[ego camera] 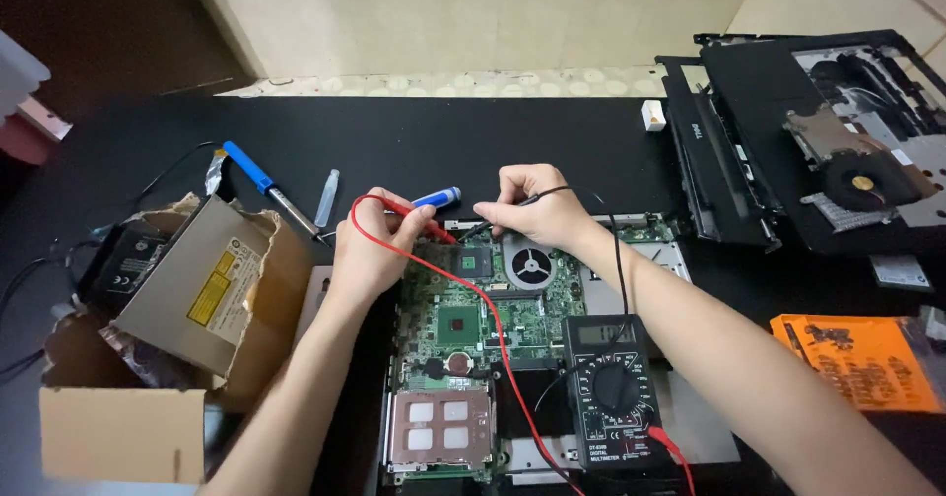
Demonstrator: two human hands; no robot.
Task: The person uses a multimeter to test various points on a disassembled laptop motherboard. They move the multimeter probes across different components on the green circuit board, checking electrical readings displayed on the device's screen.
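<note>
Quick count of what was on the bench: one green laptop motherboard [463, 329], one black multimeter [611, 393], and two probes, one red probe [419, 215] and one black probe [522, 200]. Two hands were on them, left hand [379, 245] and right hand [537, 208]. There was also one optical drive [192, 284] sitting in one torn cardboard box [118, 427], one blue-handled soldering iron [266, 189], one orange packet [862, 358], and one stripped laptop chassis [818, 132].
</note>
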